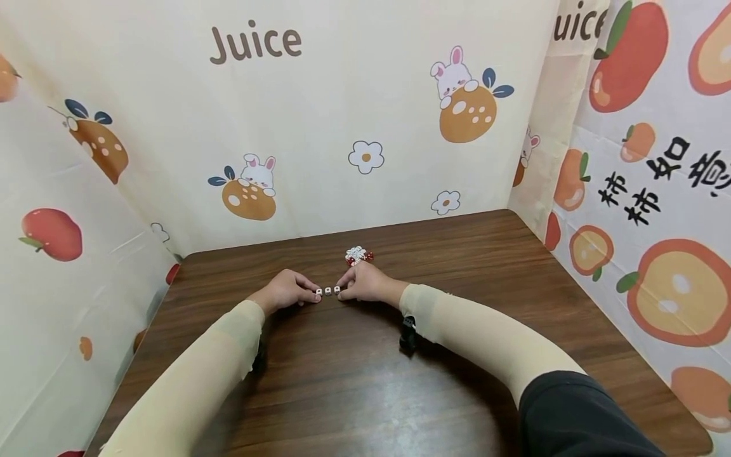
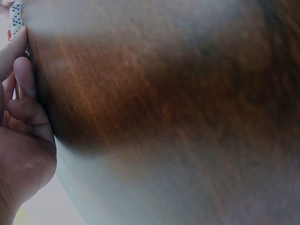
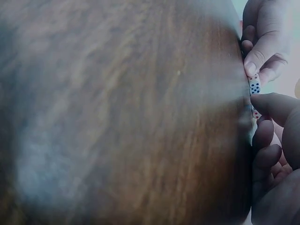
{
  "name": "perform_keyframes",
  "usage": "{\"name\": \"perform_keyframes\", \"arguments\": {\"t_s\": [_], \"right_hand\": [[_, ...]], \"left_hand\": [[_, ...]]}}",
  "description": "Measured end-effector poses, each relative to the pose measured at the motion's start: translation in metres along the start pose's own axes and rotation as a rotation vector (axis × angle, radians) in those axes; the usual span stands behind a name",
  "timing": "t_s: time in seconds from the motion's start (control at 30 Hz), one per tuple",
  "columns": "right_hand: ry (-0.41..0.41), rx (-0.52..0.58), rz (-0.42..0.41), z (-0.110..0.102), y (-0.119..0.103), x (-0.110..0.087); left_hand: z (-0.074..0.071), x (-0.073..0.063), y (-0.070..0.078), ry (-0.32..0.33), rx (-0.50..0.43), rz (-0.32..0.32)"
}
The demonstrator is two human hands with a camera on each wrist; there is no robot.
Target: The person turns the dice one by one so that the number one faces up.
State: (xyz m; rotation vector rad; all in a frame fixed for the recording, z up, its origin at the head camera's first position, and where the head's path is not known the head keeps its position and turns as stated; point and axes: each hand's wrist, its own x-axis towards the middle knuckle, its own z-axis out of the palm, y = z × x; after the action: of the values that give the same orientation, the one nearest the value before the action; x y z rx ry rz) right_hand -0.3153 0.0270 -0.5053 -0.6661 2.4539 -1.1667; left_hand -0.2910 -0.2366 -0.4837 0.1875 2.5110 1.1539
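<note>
Three small white dice stand in a short row on the brown table, between the fingertips of both hands. The left hand (image 1: 287, 289) pinches the left end die (image 1: 318, 292) between thumb and finger. At the other end of the row, the right hand (image 1: 369, 283) holds the right end die (image 1: 337, 289) the same way. Between them sits the middle die (image 1: 328, 291). Blue dots show on the dice (image 2: 17, 21) in the left wrist view. In the right wrist view, the fingers cover part of the row, and red dots show on the lower die (image 3: 256, 114).
A cluster of small white and red pieces (image 1: 356, 254) lies just behind the right hand. The wooden table (image 1: 354, 381) meets a printed cloth (image 1: 320, 114) at the back and on both sides. A black device (image 1: 408, 335) hangs under the right wrist.
</note>
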Motion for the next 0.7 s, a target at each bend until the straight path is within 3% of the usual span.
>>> {"name": "perform_keyframes", "arguments": {"t_s": [0.37,0.5,0.7], "right_hand": [[-0.083,0.057,0.008,-0.023,0.002,-0.004],[0.01,0.03,0.007,-0.036,0.006,-0.005],[0.222,-0.216,-0.058,-0.049,0.013,-0.003]], "left_hand": [[-0.002,0.001,-0.001,-0.011,-0.013,0.002],[-0.003,0.001,-0.002,-0.011,-0.015,-0.003],[-0.003,0.001,-0.001,-0.011,-0.013,-0.007]]}}
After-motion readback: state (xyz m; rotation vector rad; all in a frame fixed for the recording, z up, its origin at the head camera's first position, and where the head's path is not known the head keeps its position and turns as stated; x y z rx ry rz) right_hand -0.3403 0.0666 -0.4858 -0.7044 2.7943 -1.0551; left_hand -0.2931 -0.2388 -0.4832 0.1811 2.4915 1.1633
